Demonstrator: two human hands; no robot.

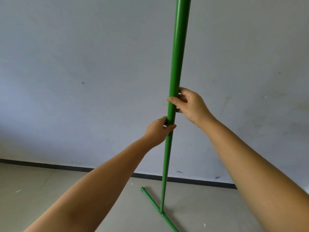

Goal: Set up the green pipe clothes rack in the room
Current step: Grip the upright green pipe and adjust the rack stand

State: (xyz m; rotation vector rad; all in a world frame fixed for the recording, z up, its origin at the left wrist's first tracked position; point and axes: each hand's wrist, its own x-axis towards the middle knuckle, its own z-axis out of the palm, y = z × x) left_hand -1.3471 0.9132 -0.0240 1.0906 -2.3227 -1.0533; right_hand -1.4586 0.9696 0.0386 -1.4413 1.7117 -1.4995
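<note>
A green upright pipe (177, 52) of the clothes rack rises from the floor and runs out of the top of the view. Its lower end sits in a tee joint (161, 212) on a green foot pipe (151, 200) that lies on the floor, capped at its far end. My left hand (158, 130) is wrapped around the upright about halfway up. Just above it, my right hand (189, 104) holds the same pipe with thumb across the front. The top of the rack is out of view.
A pale grey wall (83, 81) with a dark skirting strip (50, 165) stands right behind the rack. The floor (41, 195) is light and smooth with a few small white scraps (205, 225) on it.
</note>
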